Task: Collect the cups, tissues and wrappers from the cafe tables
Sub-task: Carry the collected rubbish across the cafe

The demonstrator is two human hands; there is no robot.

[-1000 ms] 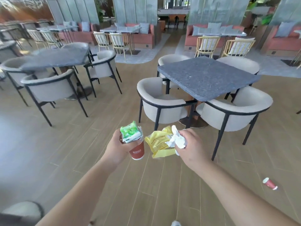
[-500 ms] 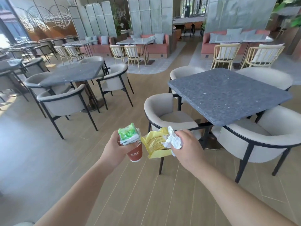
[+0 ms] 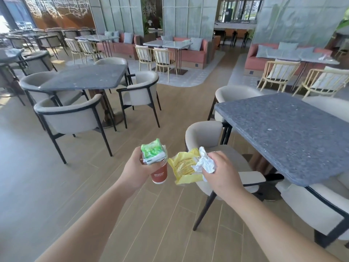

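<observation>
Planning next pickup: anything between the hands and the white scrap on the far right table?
Yes: the grey table and its chairs stand before the scrap; the aisle left of them looks open.

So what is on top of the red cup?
A green-and-white packet sits on the red cup, gripped by the left hand. It covers the cup's mouth, so anything inside cannot be seen.

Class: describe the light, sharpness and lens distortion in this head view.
Head view: daylight glare whitens the far left windows; the cup, wrapper and tissue in the hands are fairly sharp; the far sofas are soft; the wide lens bows the table edges and stretches the forearms.
</observation>
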